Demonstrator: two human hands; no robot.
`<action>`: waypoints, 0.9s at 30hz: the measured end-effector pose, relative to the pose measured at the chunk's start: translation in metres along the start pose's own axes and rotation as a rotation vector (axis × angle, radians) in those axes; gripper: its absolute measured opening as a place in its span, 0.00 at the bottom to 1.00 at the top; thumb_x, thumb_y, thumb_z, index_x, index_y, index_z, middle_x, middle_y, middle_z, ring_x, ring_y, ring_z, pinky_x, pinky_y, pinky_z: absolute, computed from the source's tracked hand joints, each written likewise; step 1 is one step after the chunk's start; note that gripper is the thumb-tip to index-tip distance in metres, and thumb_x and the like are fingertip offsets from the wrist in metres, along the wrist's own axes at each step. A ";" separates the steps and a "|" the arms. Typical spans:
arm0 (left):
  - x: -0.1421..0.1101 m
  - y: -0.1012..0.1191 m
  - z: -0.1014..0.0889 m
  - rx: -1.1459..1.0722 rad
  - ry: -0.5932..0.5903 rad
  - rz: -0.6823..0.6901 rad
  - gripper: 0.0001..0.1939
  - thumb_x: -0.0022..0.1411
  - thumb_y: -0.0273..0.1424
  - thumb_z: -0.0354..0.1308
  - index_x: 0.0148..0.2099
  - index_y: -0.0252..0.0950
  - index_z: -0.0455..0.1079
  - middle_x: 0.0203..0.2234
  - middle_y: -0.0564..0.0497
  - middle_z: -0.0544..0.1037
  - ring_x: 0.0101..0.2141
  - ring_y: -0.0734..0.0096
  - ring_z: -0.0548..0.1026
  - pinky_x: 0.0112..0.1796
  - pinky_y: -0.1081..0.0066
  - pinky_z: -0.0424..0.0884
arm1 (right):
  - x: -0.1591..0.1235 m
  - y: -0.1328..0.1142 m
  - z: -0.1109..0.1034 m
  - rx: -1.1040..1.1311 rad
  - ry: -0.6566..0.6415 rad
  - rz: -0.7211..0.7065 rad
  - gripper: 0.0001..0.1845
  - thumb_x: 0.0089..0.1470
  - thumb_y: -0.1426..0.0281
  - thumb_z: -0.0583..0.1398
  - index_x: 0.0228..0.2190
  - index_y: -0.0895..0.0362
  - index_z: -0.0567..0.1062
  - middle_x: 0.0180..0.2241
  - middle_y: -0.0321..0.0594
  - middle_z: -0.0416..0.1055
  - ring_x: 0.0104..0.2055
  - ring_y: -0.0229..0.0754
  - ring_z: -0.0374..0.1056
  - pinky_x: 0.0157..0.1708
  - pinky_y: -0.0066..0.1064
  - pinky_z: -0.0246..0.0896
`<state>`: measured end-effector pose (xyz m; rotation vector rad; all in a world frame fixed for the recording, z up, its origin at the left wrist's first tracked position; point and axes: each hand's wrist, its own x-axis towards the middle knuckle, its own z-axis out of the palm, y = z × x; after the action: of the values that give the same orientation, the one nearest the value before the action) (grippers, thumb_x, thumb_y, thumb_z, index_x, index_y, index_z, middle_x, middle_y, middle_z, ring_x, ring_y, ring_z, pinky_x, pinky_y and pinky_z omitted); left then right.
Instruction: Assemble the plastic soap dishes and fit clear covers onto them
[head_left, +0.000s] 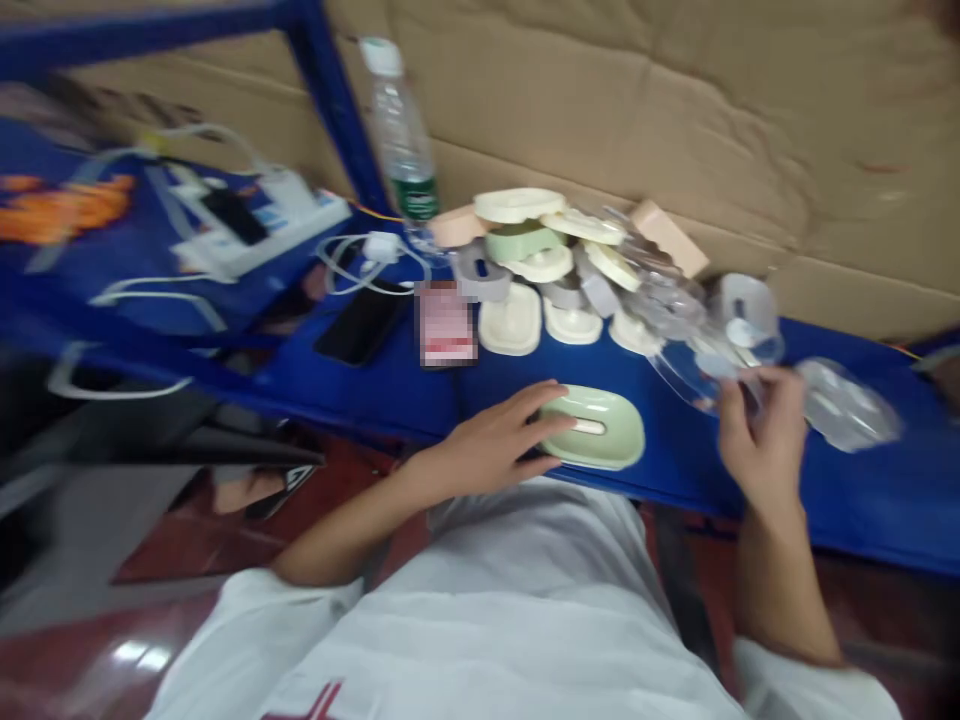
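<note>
A pale green oval dish [624, 436], like a soap dish with a light slot in its middle, lies near the front edge of the blue table. My left hand [499, 440] spans its left end, fingertips at the rim and one finger reaching inside. To the right, my right hand [765, 440] is closed in a pinch on a clear plastic piece [686, 375], blurred at its edges. Just beyond that hand stands a translucent container [750, 305]. Another clear plastic piece [847, 405] lies to its right.
Behind the dish is a pile of cream, grey, green and peach plastic parts [536, 265]. A bottle [409, 150], a black phone [364, 322], a pink item [447, 325], and a power strip [262, 235] with cables lie leftward. Cardboard [600, 110] backs the blue table [499, 385].
</note>
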<state>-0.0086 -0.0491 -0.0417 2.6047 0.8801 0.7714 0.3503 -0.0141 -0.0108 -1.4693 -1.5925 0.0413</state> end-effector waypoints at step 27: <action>-0.001 -0.007 0.002 -0.109 0.008 -0.159 0.43 0.76 0.41 0.63 0.82 0.52 0.45 0.77 0.40 0.55 0.75 0.47 0.61 0.71 0.46 0.66 | -0.048 -0.031 0.024 0.334 -0.654 -0.528 0.32 0.72 0.67 0.63 0.72 0.39 0.68 0.73 0.41 0.66 0.78 0.56 0.58 0.77 0.60 0.55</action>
<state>-0.0119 -0.0445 -0.0464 2.4053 1.0040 0.7647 0.3036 -0.0483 -0.0347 -0.7696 -2.3221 0.4995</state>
